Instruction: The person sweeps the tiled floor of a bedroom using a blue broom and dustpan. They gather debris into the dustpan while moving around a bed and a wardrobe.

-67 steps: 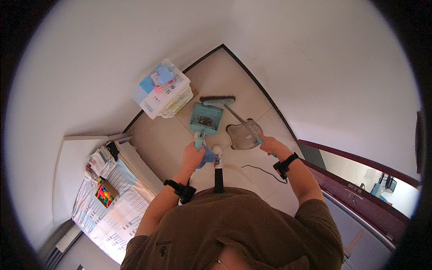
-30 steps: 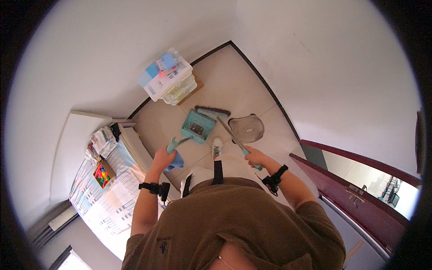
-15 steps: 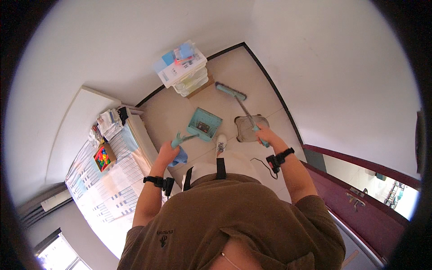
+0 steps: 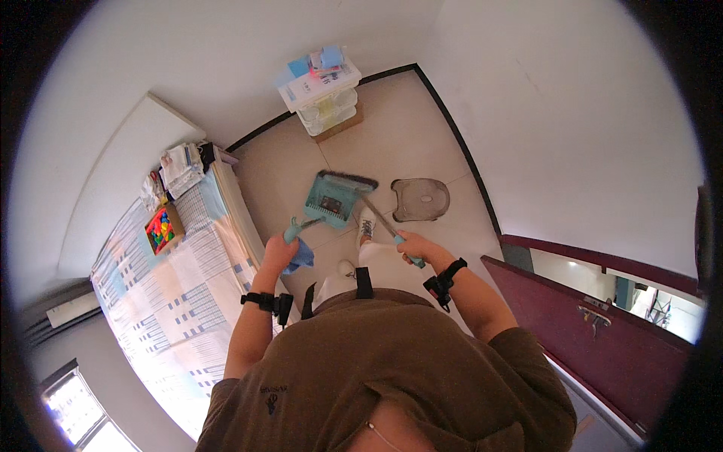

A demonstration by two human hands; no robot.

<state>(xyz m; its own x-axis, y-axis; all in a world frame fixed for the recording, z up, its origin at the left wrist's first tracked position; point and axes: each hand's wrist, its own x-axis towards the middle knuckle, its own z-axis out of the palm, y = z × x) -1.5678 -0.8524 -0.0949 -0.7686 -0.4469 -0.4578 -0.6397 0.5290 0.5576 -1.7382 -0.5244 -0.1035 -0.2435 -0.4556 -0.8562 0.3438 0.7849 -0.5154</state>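
My left hand (image 4: 280, 251) is closed round the handle of a teal dustpan (image 4: 312, 205), which rests on the floor in front of me. A row of comb teeth and a small dark patch show in the pan. My right hand (image 4: 416, 248) grips the teal end of a broom (image 4: 380, 213); its grey stick slants away to the left. The broom's dark bristles lie along the far edge of the dustpan, and its head covers part of that edge. Below my left hand hangs a blue cloth (image 4: 303, 258); what holds it is hidden.
A grey low stool (image 4: 420, 200) stands right of the dustpan. Clear drawers (image 4: 328, 113) topped with papers and a blue packet stand by the far wall. On the left, a cloth-covered bed or table (image 4: 181, 309) bears a box of colourful pieces (image 4: 163, 230). A dark red door (image 4: 587, 331) is at right.
The broom head has swept left and nearer, from the floor by the stool to the dustpan's far edge. My right hand has moved left with it; my left hand keeps the dustpan.
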